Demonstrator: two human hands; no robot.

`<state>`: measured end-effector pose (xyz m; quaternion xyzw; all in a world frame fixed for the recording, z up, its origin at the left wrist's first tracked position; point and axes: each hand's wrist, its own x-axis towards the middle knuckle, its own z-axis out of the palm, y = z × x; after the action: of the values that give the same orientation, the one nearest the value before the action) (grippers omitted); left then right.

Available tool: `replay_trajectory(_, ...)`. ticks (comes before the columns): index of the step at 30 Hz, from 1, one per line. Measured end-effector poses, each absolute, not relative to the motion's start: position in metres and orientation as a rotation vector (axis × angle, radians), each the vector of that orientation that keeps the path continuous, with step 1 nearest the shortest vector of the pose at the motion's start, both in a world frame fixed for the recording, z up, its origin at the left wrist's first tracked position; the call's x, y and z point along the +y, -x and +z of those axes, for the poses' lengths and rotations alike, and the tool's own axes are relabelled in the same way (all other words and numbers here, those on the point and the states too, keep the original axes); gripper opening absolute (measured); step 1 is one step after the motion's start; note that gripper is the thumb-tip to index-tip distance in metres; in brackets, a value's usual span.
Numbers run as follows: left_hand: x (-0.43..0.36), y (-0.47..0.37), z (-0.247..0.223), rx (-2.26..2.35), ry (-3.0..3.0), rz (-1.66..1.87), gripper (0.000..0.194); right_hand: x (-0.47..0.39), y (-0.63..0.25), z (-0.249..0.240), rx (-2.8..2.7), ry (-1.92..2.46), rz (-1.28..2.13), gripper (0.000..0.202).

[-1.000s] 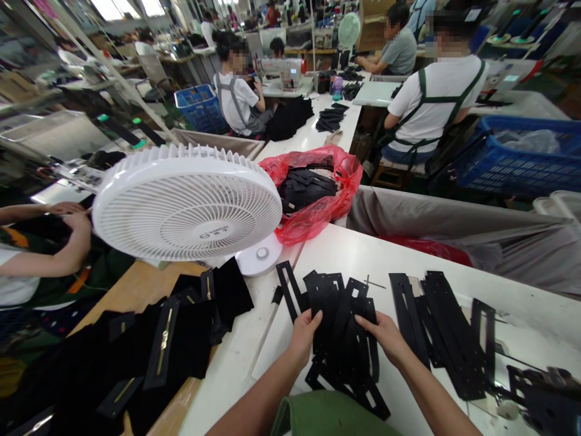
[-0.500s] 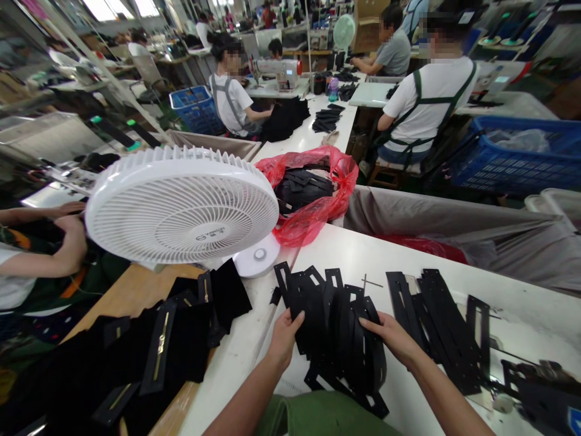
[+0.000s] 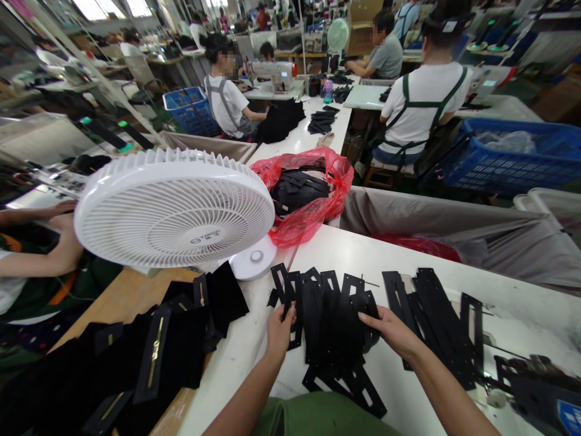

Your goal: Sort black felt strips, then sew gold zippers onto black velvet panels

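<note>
The left hand [image 3: 278,332] pinched the near-left edge of a spread of black slotted strips [image 3: 333,321], and the right hand [image 3: 394,328] gripped its other side, thumb on top. Black on black, I couldn't quite make out how many each held. Below and between the hands, some loose strips [image 3: 361,387] lay on the white desk [image 3: 340,245]. Just right of the right hand sat a second batch [image 3: 442,324]; beyond the left stood a white electric fan [image 3: 177,221].
</note>
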<state>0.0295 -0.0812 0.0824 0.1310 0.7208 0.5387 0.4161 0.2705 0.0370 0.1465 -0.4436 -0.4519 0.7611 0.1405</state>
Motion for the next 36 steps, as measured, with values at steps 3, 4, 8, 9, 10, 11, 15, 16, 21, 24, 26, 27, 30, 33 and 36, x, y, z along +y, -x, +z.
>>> replay_trajectory(3,-0.083,-0.028,0.088,1.867,-0.329,1.375,0.050,0.037,-0.271,0.146,-1.298,1.291,2.203,0.042)
replay_trajectory(4,-0.083,-0.027,0.091,1.882,-0.326,1.389,0.052,0.037,-0.272,0.146,-1.294,1.298,2.202,0.042)
replay_trajectory(8,-0.082,-0.026,0.105,1.869,-0.320,1.399,0.050,0.039,-0.277,0.148,-1.266,1.342,2.200,0.044)
replay_trajectory(9,-0.081,-0.028,0.109,1.832,-0.326,1.382,0.047,0.039,-0.278,0.149,-1.254,1.355,2.202,0.044)
replay_trajectory(10,-0.079,-0.031,0.113,1.779,-0.335,1.359,0.045,0.040,-0.279,0.150,-1.241,1.366,2.203,0.043)
replay_trajectory(11,-0.076,-0.036,0.117,1.716,-0.343,1.331,0.043,0.040,-0.279,0.152,-1.226,1.376,2.204,0.042)
replay_trajectory(15,-0.064,-0.068,0.133,1.436,-0.367,1.204,0.045,0.040,-0.271,0.156,-1.158,1.387,2.204,0.038)
replay_trajectory(16,-0.062,-0.077,0.137,1.370,-0.373,1.182,0.045,0.039,-0.267,0.156,-1.144,1.391,2.202,0.038)
replay_trajectory(21,-0.057,-0.100,0.145,1.108,-0.336,1.206,0.046,0.029,-0.255,0.154,-1.106,1.476,2.123,0.034)
replay_trajectory(24,-0.060,-0.092,0.140,1.145,-0.266,1.265,0.043,0.023,-0.259,0.152,-1.099,1.483,2.131,0.033)
replay_trajectory(26,-0.064,-0.083,0.135,1.187,-0.241,1.290,0.042,0.023,-0.265,0.151,-1.073,1.486,2.146,0.033)
replay_trajectory(27,-0.066,-0.079,0.134,1.207,-0.228,1.299,0.042,0.024,-0.269,0.152,-1.054,1.495,2.152,0.033)
replay_trajectory(30,-0.071,-0.067,0.129,1.249,-0.188,1.323,0.042,0.027,-0.277,0.152,-1.015,1.532,2.167,0.034)
replay_trajectory(33,-0.077,-0.058,0.125,1.261,-0.157,1.342,0.043,0.031,-0.274,0.149,-1.040,1.565,2.172,0.035)
replay_trajectory(36,-0.083,-0.050,0.120,1.259,-0.127,1.355,0.044,0.037,-0.260,0.134,-1.116,1.655,2.134,0.030)
